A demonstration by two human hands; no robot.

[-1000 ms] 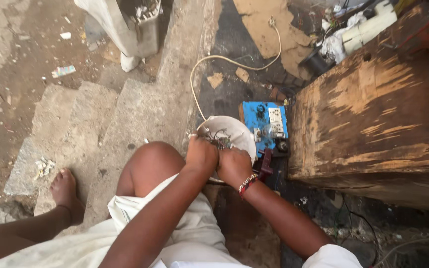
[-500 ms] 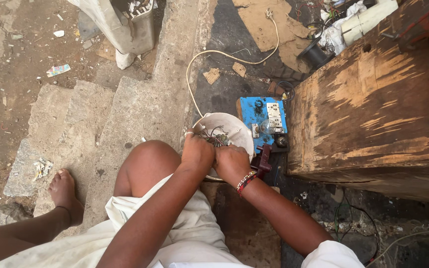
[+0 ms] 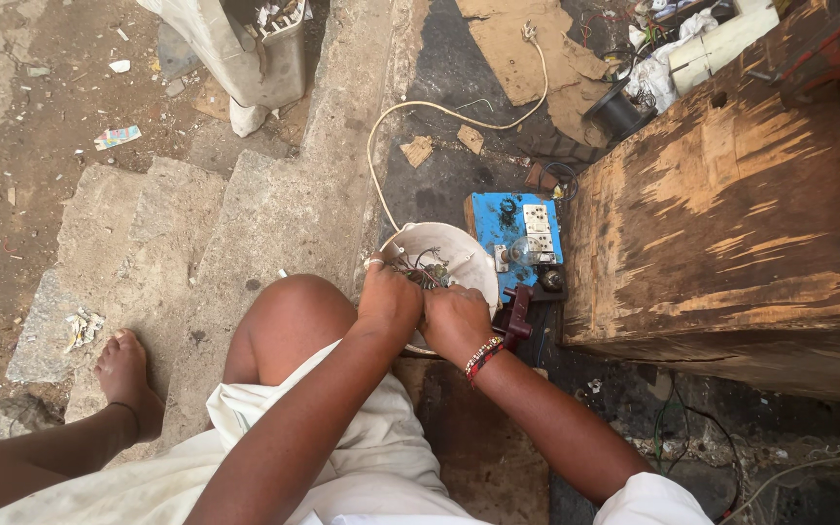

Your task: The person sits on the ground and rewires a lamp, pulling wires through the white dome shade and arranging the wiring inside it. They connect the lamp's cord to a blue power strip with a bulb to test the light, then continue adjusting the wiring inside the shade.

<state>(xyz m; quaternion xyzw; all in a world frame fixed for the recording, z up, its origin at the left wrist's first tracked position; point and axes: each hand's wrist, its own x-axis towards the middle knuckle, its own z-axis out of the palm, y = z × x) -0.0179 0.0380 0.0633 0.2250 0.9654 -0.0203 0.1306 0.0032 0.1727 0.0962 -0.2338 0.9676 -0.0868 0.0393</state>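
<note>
A white round appliance base (image 3: 466,255) with a tangle of thin wires (image 3: 427,273) inside rests on the ground in front of my knee. My left hand (image 3: 388,297) grips its near left rim and the wires beside it. My right hand (image 3: 452,319), with a beaded bracelet on the wrist, presses on the near part of the base next to the left hand. Both hands have their fingers curled over the wiring, and the fingertips are hidden. A white cord (image 3: 410,117) runs from the base up across the ground.
A blue board with a white socket (image 3: 520,226) lies just right of the base. A large worn wooden box (image 3: 731,204) stands at the right. Concrete steps (image 3: 167,243) are at the left, a metal bin (image 3: 250,44) at the top, cardboard scraps and clutter at the upper right.
The view has shifted slightly; both hands stay on the white base, working at the wires with only small finger movements.
</note>
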